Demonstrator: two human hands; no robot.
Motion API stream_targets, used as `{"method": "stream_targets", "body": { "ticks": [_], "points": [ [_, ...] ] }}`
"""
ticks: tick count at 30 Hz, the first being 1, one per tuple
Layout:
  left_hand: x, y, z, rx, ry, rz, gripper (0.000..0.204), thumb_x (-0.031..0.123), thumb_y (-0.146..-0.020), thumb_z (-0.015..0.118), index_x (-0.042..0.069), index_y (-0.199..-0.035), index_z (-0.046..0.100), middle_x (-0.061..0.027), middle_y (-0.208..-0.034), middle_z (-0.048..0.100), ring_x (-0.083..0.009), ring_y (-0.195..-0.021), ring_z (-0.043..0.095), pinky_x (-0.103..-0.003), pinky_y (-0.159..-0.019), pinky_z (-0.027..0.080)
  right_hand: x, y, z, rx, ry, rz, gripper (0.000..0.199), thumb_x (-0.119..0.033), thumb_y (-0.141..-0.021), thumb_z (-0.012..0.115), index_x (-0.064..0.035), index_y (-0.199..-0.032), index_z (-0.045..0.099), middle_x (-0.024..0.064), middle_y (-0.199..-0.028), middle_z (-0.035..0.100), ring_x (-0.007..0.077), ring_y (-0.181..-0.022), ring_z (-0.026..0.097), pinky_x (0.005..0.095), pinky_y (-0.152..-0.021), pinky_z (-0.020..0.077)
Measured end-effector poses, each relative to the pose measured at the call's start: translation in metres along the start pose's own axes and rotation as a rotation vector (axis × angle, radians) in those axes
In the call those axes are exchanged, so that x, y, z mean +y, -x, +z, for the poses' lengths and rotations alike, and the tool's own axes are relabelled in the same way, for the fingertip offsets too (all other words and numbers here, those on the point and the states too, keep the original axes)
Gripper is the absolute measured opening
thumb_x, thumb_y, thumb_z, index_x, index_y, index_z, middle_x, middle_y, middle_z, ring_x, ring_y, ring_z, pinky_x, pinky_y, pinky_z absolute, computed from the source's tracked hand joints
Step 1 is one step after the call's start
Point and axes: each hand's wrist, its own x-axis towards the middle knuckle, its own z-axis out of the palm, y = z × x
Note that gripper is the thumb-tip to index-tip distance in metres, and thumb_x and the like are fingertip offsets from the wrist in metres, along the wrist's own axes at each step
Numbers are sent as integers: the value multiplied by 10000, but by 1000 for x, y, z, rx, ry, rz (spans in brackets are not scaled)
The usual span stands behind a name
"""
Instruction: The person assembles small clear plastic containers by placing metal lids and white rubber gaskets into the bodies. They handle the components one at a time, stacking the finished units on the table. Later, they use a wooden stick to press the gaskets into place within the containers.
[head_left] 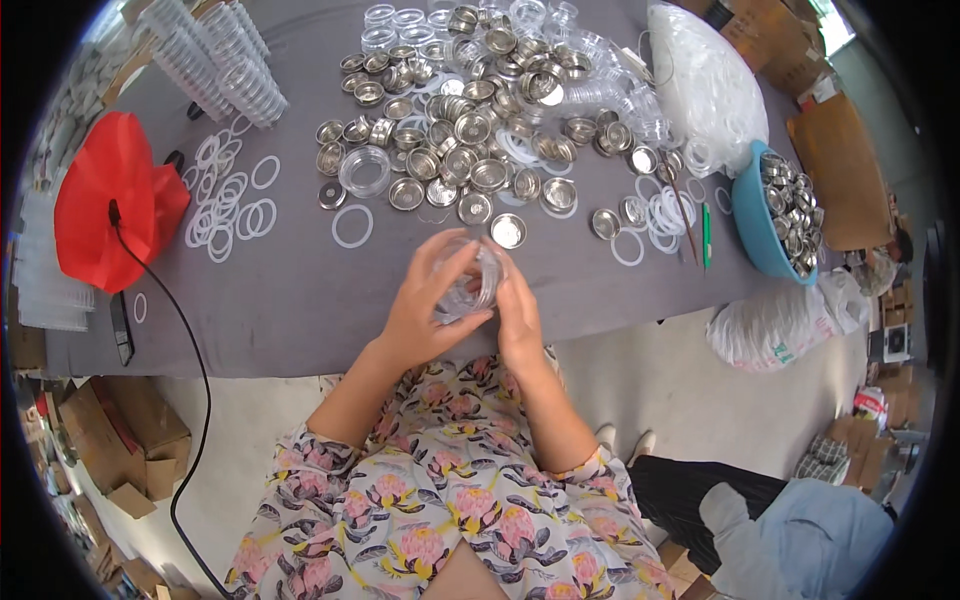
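Close to the table's front edge, I hold a transparent round plastic cup between both hands. My left hand wraps its left side, fingers over the top and thumb below. My right hand is closed against the right side. The fingers cover part of the cup, so its inside is hard to make out. Just beyond my fingertips lies a shiny metal cup, with a heap of similar metal cups behind it. A wider transparent plastic ring and a flat white ring lie up to the left.
White rings and stacked transparent containers occupy the left, beside a red cloth-like cover with a black cable. On the right are a blue basin of metal cups, a green pen-like tool and a plastic bag. Someone stands nearby.
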Motion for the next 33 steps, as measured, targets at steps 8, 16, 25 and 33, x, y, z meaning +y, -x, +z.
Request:
{"method": "stream_targets", "body": {
  "ticks": [8,16,25,33],
  "points": [
    [-5,48,-40,-41,-541,-211,708,184,-688,741,78,-1321,440,-223,-1339,378,-389,-1271,352,-544,-1048,233,22,9,-6,-238,1207,-415,638,-350,-774,652,-91,-1319,444,190,-1306,448,362,-1228,396,508,-1031,270],
    [-29,16,-36,-58,-781,-165,364,119,-761,626,103,-1119,565,-183,-1313,425,-371,-1289,345,-603,-1063,155,18,-35,-8,-158,1132,-307,567,-272,-808,638,-108,-1315,441,250,-1319,395,416,-1241,348,502,-1035,268],
    [-24,37,-58,-59,-811,-276,410,78,-694,633,80,-1095,545,-162,-1313,426,-375,-1292,332,-637,-1049,137,-12,-128,-88,309,1031,-619,555,-157,-781,661,-9,-1273,451,238,-1273,447,389,-1183,431,441,-1004,350],
    [-27,40,-52,1,-664,-251,701,137,-649,728,90,-1287,442,-201,-1371,356,-391,-1302,314,-595,-1060,165,-33,-268,-149,276,1560,-77,905,-421,-578,797,-160,-1352,405,256,-1317,390,400,-1195,429,428,-1001,375]
  ]
}}
